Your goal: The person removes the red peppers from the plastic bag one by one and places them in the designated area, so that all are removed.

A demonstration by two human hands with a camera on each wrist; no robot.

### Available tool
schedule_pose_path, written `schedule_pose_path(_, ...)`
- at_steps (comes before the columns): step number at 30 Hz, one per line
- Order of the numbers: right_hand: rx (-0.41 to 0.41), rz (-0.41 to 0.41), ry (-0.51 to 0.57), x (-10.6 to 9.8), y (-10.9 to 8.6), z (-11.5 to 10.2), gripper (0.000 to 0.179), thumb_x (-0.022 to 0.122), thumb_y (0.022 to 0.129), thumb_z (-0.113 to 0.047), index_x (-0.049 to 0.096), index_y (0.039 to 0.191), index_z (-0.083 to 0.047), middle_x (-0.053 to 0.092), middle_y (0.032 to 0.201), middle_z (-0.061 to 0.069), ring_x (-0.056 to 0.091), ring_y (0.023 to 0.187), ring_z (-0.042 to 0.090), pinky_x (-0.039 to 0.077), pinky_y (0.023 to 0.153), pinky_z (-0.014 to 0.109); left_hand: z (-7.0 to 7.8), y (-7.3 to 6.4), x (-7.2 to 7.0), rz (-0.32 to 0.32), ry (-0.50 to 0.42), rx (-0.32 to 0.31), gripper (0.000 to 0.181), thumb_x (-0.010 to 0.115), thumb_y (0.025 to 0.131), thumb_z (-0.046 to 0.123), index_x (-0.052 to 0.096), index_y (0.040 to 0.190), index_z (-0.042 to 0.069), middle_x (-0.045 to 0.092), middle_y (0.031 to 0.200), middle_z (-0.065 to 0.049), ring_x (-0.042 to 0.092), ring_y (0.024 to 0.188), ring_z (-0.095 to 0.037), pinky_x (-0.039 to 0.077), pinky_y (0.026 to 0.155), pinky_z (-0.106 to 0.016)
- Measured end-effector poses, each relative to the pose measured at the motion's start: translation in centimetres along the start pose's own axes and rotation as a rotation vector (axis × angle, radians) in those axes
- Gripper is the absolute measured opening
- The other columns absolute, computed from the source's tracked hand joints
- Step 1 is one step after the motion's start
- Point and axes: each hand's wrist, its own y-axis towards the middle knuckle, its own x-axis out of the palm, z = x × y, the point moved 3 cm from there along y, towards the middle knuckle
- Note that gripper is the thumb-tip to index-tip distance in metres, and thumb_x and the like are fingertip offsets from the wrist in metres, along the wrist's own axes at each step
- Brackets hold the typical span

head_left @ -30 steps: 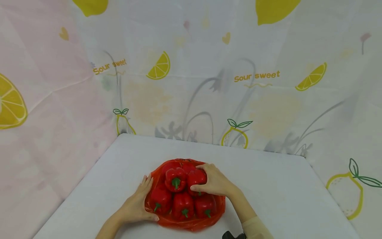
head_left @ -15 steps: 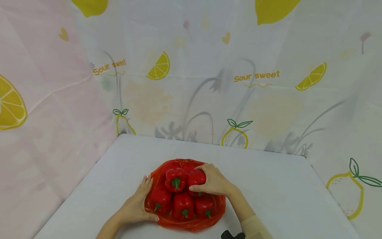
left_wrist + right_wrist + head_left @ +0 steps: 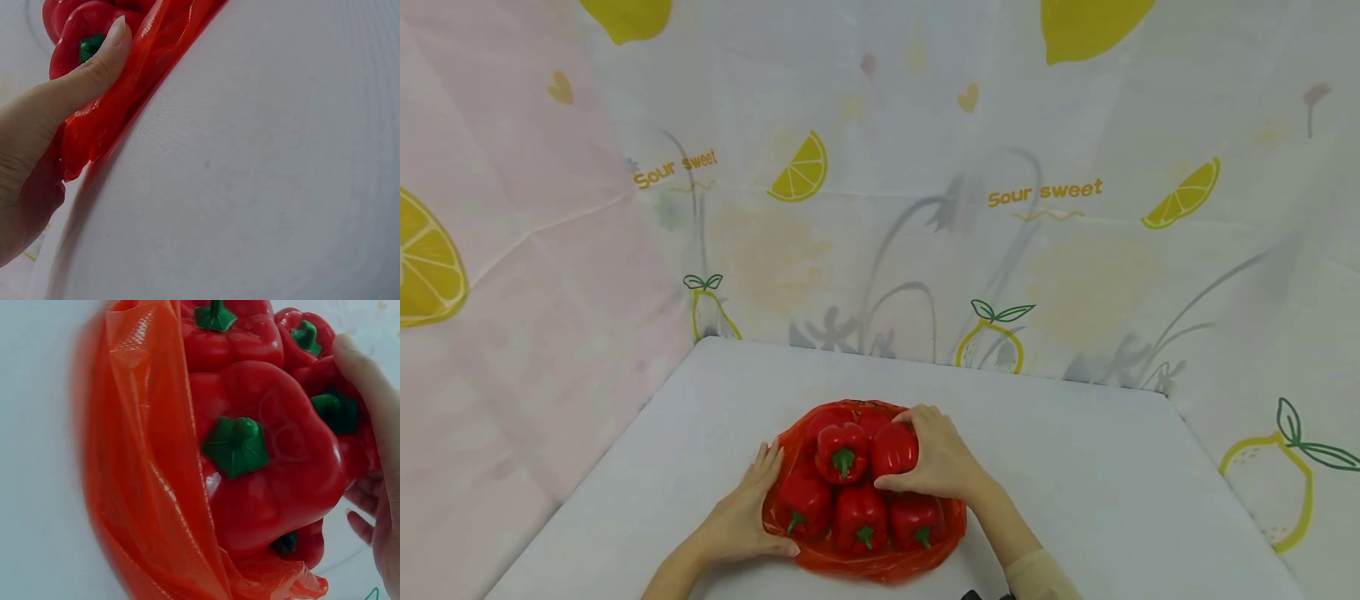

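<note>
Several glossy red bell peppers with green stems sit piled in an open red plastic bag on the white table. My left hand lies along the bag's left side, its fingers fairly straight and spread. In the left wrist view its thumb stretches over the bag's front edge, beside a pepper. At the right of the pile, my right hand grips an upper bell pepper, thumb in front and fingers behind. The right wrist view shows that pepper's stem near the thumb; most fingertips are hidden behind it.
The white table spreads out around the bag. Behind it and to the left hang cloth backdrops printed with lemons. A small dark object shows at the bottom edge, by the right sleeve.
My right hand has shifted slightly, and the pepper in it has turned so that its stem end is less visible from the head. My left hand and the bag have stayed put.
</note>
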Motion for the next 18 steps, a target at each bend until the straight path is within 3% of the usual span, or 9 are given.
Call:
schedule_pose_path(7, -0.119, 0.143, -0.093, -0.4, -0.4, -0.4, 0.078, 0.078, 0.062, -0.065, 0.05, 0.117, -0.017, 0.052, 0.111, -0.007, 0.046, 0.104, 0.009, 0.043, 0.087, 0.036, 0.0, 0.0, 0.0, 0.025, 0.031, 0.04, 0.134, 0.08, 0.056, 0.068, 0.022, 0.147, -0.01, 0.015, 0.157, -0.024, 0.01, 0.142, -0.046, 0.037, 0.1, -0.062)
schedule_pose_path(18, -0.212, 0.306, -0.212, -1.4, -1.0, -1.1, 0.085, 0.081, 0.057, -0.063, 0.05, 0.119, -0.013, 0.053, 0.114, -0.002, 0.048, 0.11, 0.015, 0.045, 0.089, 0.039, 0.1, -0.1, 0.0, 0.014, 0.01, 0.009, 0.135, 0.079, 0.054, 0.07, 0.021, 0.149, -0.008, 0.013, 0.158, -0.021, 0.01, 0.143, -0.042, 0.039, 0.099, -0.059)
